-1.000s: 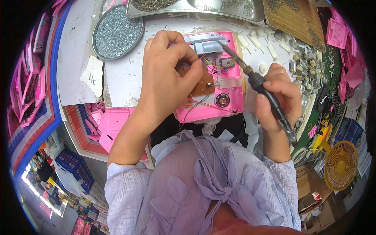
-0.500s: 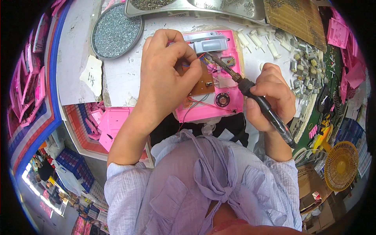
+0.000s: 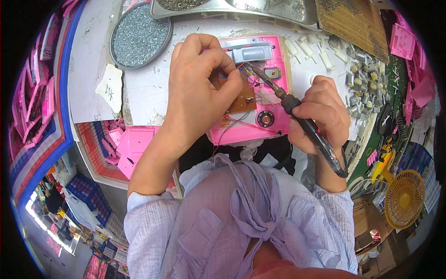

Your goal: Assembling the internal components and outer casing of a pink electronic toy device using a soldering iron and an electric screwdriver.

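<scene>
A pink plastic housing (image 3: 283,102) lies open on the table before me, with a brown circuit board (image 3: 242,103), a round black speaker (image 3: 265,119), thin coloured wires and a pale blue-grey part (image 3: 253,53) in it. Over the board's upper left, my left hand (image 3: 200,74) is closed in a pinch; a thin red wire (image 3: 240,66) shows at its fingertips. My right hand (image 3: 323,114) grips a black-handled soldering iron (image 3: 304,122). Its tip reaches the wires beside my left fingertips. Whether the tip touches them, I cannot tell.
A round dish (image 3: 170,39) of small screws stands at the back left, beside a metal tray (image 3: 223,9). White plastic parts (image 3: 326,60) and small motors (image 3: 360,79) lie to the right. A bin (image 3: 88,160) of pink pieces and a yellow fan (image 3: 405,197) flank me.
The soldering iron's handle has dipped slightly toward me and left, while its tip stays by the wires. My left hand keeps its pinch, and the whole view has shifted a little.
</scene>
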`<state>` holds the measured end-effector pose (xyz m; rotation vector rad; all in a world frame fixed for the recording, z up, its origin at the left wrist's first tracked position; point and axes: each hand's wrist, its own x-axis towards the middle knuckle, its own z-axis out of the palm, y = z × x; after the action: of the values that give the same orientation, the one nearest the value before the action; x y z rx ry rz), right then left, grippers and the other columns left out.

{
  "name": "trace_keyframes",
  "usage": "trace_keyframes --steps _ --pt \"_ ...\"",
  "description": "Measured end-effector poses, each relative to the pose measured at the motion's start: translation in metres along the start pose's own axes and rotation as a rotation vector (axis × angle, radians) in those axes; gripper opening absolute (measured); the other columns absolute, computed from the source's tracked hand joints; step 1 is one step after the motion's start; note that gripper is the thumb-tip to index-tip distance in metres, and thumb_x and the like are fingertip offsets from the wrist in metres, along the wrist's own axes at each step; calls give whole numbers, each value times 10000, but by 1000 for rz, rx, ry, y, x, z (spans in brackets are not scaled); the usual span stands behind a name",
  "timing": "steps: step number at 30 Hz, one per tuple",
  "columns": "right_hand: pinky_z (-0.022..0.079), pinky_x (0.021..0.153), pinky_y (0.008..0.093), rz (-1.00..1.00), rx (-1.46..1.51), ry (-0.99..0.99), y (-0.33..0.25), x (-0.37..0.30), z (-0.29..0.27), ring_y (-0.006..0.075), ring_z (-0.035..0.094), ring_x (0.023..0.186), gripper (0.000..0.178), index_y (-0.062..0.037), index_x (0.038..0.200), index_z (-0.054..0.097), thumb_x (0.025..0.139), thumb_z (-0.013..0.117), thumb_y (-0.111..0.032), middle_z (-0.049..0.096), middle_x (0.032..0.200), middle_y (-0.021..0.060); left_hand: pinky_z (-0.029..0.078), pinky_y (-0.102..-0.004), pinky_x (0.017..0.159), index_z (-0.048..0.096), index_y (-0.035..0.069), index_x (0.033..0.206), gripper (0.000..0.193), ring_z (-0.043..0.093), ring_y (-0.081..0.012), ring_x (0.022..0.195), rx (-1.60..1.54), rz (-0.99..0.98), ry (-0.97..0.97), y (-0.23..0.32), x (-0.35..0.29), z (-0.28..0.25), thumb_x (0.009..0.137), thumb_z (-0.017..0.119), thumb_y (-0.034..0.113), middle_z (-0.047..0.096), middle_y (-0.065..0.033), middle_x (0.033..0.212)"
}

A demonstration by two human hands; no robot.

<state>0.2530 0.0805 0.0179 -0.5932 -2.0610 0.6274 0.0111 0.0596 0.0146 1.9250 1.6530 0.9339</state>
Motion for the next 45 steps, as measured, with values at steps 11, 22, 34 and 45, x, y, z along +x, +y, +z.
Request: trace_keyframes --steps 11,22,34,45 --pt "382 572 347 17 67 26 3 1 -8 230 499 557 272 -29 941 637 691 735 15 566 663 62 469 -334 793 661 28 783 75 568 -229 911 13 -3 2 2 1 0 758 726 57 580 -90 986" --pt "380 572 345 19 76 33 6 2 -11 228 489 552 261 -22 934 645 690 737 -1 570 661 63 477 -327 763 665 21 780 75 575 -227 905 42 -7 10 3 2 1 754 727 53 584 -90 980" --pt "409 586 350 13 56 -14 12 6 -10 240 505 551 301 -28 913 642 630 716 39 564 657 57 498 -314 704 638 -6 723 95 596 -211 833 125 -44 -8 10 9 1 727 720 42 591 -89 917" --pt "416 587 348 15 56 -19 13 7 -8 238 517 555 322 -28 923 643 616 711 45 567 656 56 511 -315 690 592 -42 727 121 596 -230 783 143 -36 -45 12 14 0 732 699 15 580 -116 900"
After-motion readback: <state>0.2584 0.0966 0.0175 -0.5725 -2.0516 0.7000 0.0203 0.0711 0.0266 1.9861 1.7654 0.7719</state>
